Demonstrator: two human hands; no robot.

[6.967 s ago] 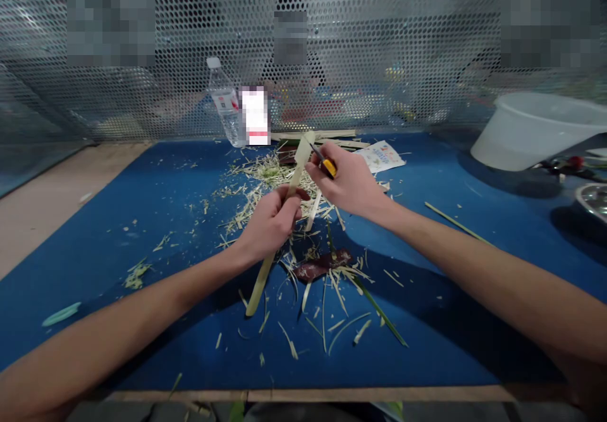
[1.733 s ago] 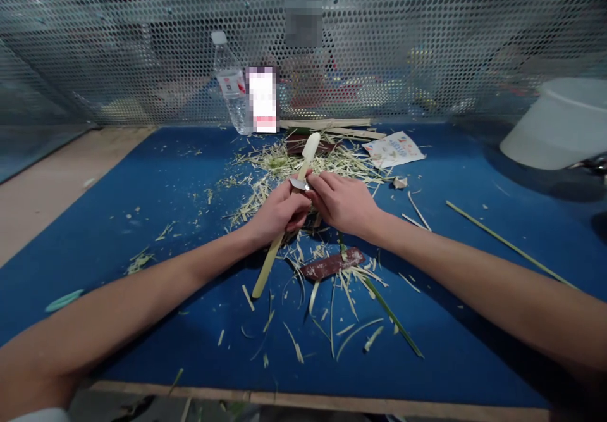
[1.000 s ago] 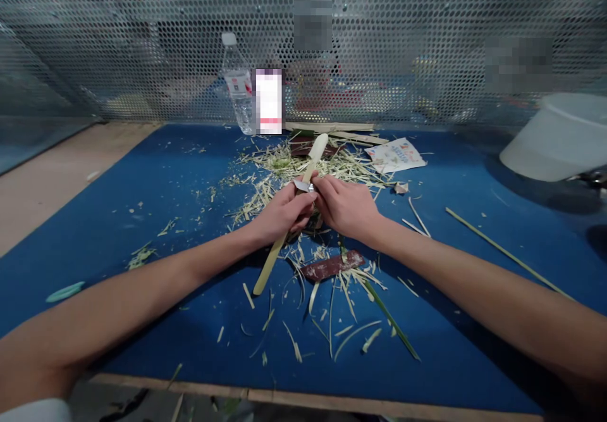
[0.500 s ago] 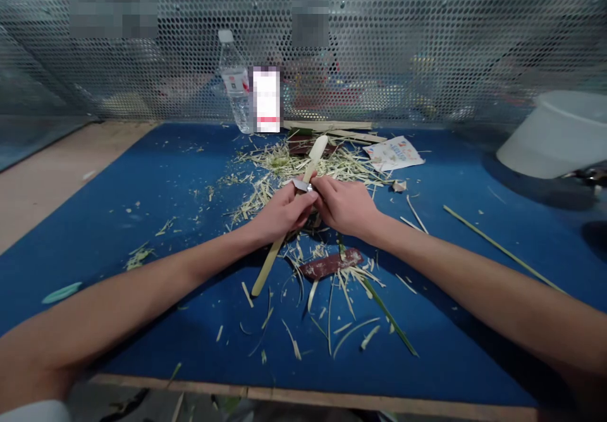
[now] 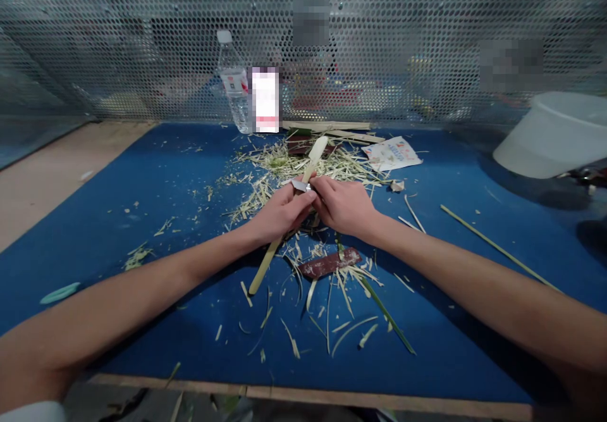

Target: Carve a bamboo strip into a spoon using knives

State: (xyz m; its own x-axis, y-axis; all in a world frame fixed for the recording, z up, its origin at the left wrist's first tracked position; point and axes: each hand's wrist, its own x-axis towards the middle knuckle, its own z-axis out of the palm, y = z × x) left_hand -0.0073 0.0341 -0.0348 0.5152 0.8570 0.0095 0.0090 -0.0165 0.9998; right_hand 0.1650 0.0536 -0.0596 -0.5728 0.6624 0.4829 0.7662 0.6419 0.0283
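Observation:
My left hand (image 5: pixel 281 214) grips a pale bamboo strip (image 5: pixel 313 157), which runs diagonally through the fist with a rounded upper end and a narrow lower end. My right hand (image 5: pixel 343 208) is shut on a small knife, and its steel blade (image 5: pixel 300 185) shows between the two hands, against the strip. The fingers hide the knife's handle. The two hands touch or nearly touch around the blade.
Bamboo shavings (image 5: pixel 303 166) lie heaped on the blue mat (image 5: pixel 118 207). There are a dark red strip (image 5: pixel 328 263), a printed leaflet (image 5: pixel 391 154), a long thin stick (image 5: pixel 496 245), a water bottle (image 5: pixel 233 83), a white tub (image 5: pixel 550 137) and a perforated metal screen (image 5: pixel 379 30).
Since the oldest frame, my hands have come together and the knife's yellow handle has gone from sight. Over the last second, the hands and strip have barely moved.

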